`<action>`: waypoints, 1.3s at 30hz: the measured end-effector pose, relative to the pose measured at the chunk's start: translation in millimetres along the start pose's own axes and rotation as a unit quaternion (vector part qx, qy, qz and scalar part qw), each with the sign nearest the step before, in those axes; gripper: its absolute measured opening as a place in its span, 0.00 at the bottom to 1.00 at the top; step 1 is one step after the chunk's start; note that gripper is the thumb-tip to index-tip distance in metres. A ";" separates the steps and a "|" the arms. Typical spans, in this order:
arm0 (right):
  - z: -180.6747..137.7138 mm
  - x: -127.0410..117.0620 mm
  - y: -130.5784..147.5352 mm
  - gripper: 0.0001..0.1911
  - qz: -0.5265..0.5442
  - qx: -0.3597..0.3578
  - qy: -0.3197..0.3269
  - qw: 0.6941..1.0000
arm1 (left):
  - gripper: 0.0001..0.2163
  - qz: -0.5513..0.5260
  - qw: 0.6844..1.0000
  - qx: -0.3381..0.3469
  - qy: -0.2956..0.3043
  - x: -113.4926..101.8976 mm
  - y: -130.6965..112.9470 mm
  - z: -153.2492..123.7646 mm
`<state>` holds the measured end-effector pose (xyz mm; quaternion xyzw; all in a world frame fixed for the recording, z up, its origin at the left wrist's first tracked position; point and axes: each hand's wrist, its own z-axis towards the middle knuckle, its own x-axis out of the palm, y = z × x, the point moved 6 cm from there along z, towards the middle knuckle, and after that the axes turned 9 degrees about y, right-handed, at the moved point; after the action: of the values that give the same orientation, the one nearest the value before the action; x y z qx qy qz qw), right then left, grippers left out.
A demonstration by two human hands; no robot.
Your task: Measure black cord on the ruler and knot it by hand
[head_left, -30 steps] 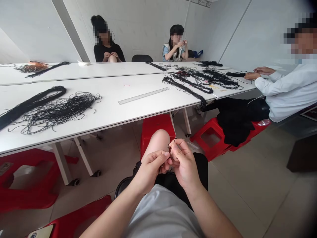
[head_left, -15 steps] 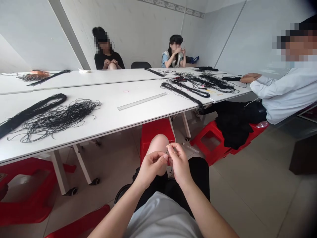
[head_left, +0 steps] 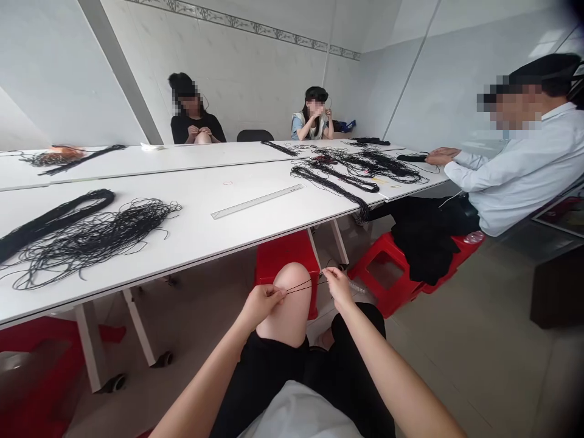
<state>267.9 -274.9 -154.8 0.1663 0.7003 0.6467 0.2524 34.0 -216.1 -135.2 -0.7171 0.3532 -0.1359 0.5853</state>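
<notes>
A thin black cord (head_left: 298,286) runs taut in two strands between my hands, just above my bare knee. My left hand (head_left: 262,307) pinches one end of it between thumb and fingers. On the other side, my right hand (head_left: 338,287) is closed on the cord with its fingertips together. Whether the strands form a loop or are knotted is too fine to make out. On the white table ahead lie a loose tangle of black cords (head_left: 109,237) and a folded black cord bundle (head_left: 59,216).
A clear ruler (head_left: 258,202) lies on the white table (head_left: 191,204). More black cords (head_left: 383,164) are heaped at the right. Red stools (head_left: 287,252) stand under and beside the table. Two people sit across; a person in a white shirt (head_left: 524,167) sits at right.
My hands have moved apart, my right going rightward and my left leftward, drawing the cord out between them. My view has tilted slightly upward.
</notes>
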 end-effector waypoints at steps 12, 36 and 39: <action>-26.9 18.1 -21.2 0.27 -0.163 -0.029 0.006 0.986 | 0.21 -0.059 0.998 0.014 0.020 4.9 14.9 -2.6; -124.6 94.3 -12.5 0.41 -0.464 -0.269 0.055 0.842 | 0.15 0.014 1.000 0.017 -0.008 7.5 15.0 0.1; -120.3 95.4 -9.5 0.41 -0.471 -0.270 0.058 0.838 | 0.15 0.006 1.000 0.021 -0.007 6.2 15.8 2.1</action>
<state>122.4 -321.3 -173.1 -0.2964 0.5047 0.6218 0.5203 34.2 -219.7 -152.0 -0.7031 0.3508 -0.1347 0.6037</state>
